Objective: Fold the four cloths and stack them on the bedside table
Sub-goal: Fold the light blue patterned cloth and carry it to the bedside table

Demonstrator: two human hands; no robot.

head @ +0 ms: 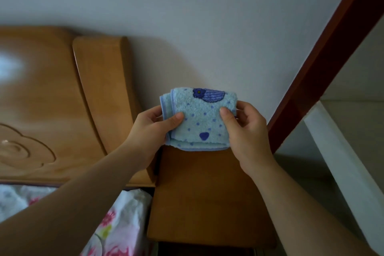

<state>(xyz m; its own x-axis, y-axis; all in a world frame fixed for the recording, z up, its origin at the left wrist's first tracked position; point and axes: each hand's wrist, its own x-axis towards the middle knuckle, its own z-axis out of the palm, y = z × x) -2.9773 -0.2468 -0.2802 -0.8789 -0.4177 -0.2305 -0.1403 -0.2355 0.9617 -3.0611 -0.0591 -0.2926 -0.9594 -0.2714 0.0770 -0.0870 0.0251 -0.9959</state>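
Bare forearms [62,203] up close. Left hand [153,129] and right hand [247,131] each pinch one side of the folded blue dotted towel [203,122], thumbs on top, over the bedside table's [207,193] back edge.

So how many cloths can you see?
1. A folded blue cloth, held by the left hand and right hand over the bedside table. A pale shape on the bed might be another; others may be hidden.
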